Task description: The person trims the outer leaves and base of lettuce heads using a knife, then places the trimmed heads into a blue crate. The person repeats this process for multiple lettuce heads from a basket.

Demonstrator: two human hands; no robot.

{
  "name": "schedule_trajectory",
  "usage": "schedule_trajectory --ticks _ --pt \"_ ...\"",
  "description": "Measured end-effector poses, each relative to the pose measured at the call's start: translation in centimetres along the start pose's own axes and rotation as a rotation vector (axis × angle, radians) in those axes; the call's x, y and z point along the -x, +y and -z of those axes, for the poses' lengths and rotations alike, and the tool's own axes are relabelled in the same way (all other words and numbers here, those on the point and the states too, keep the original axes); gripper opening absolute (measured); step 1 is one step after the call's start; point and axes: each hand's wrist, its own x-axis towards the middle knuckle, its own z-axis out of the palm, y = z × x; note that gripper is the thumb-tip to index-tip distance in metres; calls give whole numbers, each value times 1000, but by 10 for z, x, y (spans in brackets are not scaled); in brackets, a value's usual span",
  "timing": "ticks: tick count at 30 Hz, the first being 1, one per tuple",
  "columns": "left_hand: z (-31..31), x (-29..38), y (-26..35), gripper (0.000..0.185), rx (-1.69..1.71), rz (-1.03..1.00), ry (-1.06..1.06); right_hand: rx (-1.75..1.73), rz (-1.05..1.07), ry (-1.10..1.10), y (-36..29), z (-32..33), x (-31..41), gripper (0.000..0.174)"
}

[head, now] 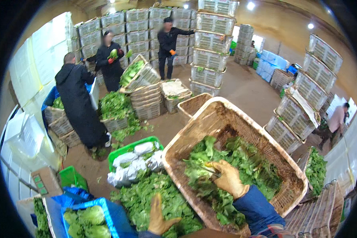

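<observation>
My right hand [228, 178], in a tan work glove, reaches into a dirty, tilted plastic crate [178, 131]. A thin, dark blade, which looks like a knife [203, 168], runs from its fingers; the grip is mostly hidden. Just beyond the fingertips is a pale cut head of leafy lettuce [193, 171]. Loose green lettuce leaves [250, 157] cover the crate's bottom. My left hand [160, 217], gloved alike, is held with thumb and fingers apart and nothing in it. Below it spreads a heap of lettuce leaves [154, 189].
At lower left stands a blue-lined box [108, 214] of trimmed lettuce heads. A green crate [114, 154] holds white-wrapped bundles. Crates are stacked ahead [211, 44] and to the right [309, 86]. Several people stand beyond, one beside a leaf-filled crate [114, 123].
</observation>
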Motion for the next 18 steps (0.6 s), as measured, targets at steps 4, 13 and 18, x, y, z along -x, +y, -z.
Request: schedule_trajectory --ticks 4,13,18 --pt "20 -1 18 145 32 -51 88 -663 -52 -406 -96 -38 48 54" --pt "79 139 -75 101 743 697 126 -214 98 -368 -129 -173 90 46" --pt "99 161 -67 98 514 633 209 17 322 -565 -169 -184 115 62"
